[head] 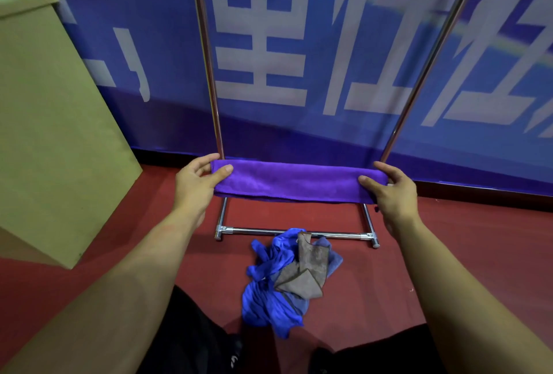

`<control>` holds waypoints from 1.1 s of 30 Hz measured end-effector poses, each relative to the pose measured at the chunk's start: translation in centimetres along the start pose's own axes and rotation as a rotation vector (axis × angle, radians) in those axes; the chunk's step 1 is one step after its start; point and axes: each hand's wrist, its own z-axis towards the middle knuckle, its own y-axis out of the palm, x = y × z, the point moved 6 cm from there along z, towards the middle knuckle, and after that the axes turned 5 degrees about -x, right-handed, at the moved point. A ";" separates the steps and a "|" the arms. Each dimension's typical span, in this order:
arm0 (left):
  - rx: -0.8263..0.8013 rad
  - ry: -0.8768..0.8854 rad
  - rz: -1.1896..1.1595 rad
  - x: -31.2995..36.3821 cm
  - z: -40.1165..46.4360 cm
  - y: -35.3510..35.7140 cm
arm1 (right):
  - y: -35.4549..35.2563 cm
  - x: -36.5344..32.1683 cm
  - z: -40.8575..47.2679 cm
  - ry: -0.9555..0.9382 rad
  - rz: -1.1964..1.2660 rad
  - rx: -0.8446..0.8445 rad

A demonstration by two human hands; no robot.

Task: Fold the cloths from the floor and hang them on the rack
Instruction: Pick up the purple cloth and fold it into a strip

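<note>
Looking down from the head camera, the person holds a purple cloth [294, 182] stretched level between both hands, already folded into a long narrow band, which seems meant to keep the fold from slipping before it goes over a bar. The left hand [194, 185] pinches one end, thumb on top and fingers curled behind; the right hand [392, 191] grips the other end the same way. It hangs in the air in front of the rack [294, 231], between its two uprights and above the base rail. The hanging bar is out of view. A heap of cloths [287, 278], blue and brown, waits on the red floor [463, 248] touching that rail, handy for later.
</note>
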 end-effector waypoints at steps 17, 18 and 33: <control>-0.053 -0.188 -0.255 -2.0 0.8 -0.1 | 0.4 1.2 -0.2 0.190 0.105 -0.102; -0.052 -0.153 -0.162 -1.8 0.7 0.0 | 0.4 1.6 0.0 0.160 -0.053 -0.117; -0.516 0.179 0.688 -0.2 -1.9 5.5 | 9.6 -0.9 -4.8 -0.067 -0.272 -0.690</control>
